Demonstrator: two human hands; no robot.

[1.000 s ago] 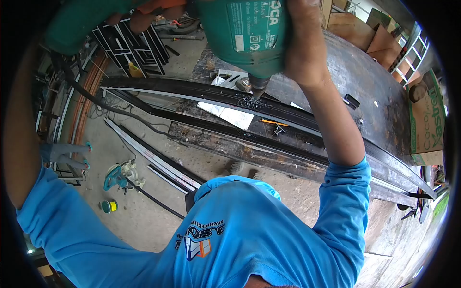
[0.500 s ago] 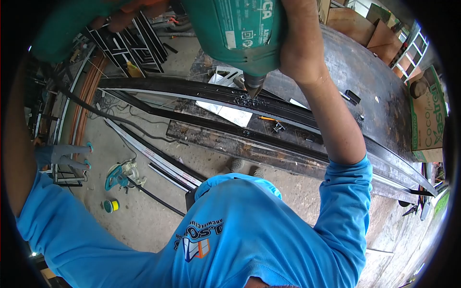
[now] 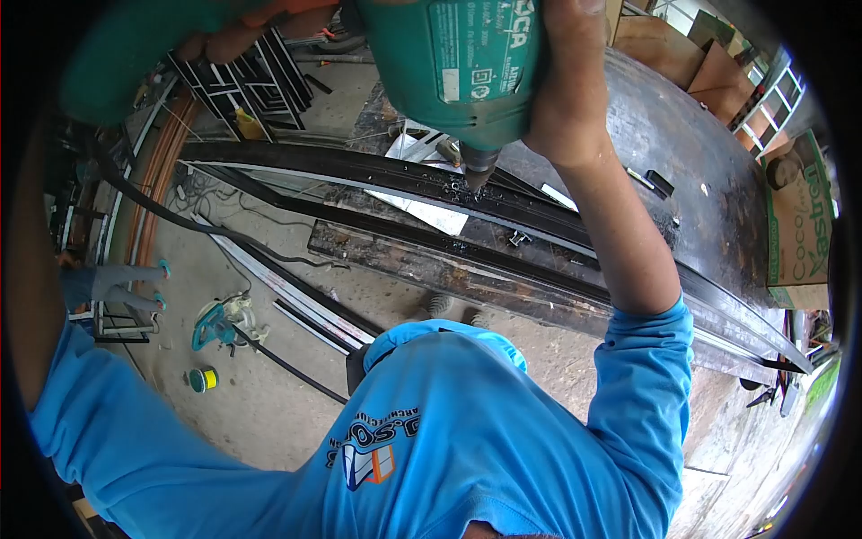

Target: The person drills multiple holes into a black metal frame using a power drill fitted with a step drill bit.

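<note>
A green power drill (image 3: 458, 72) fills the top of the view, its nose pointing down. My left hand (image 3: 247, 38) is wrapped round its rear handle, partly cut off by the top edge. Against the front of the drill body, my right hand (image 3: 570, 94) grips its far side. The drill's tip meets a long black metal profile (image 3: 359, 171), with dark shavings around the contact point. A second black profile (image 3: 386, 229) runs alongside, nearer my body. White paper (image 3: 422, 211) lies partly beneath the profiles on a dark worktable (image 3: 700, 171).
A cardboard box (image 3: 799, 225) stands at the table's right end. On the floor at left are a green-and-grey power saw (image 3: 220, 323), a small tub (image 3: 203, 378), cables and long strips (image 3: 278, 287). Another person's legs (image 3: 126, 283) show at far left.
The drill and both hands appear slightly lower and to the right in the view. The orange pencil-like item seen between the profiles earlier no longer shows.
</note>
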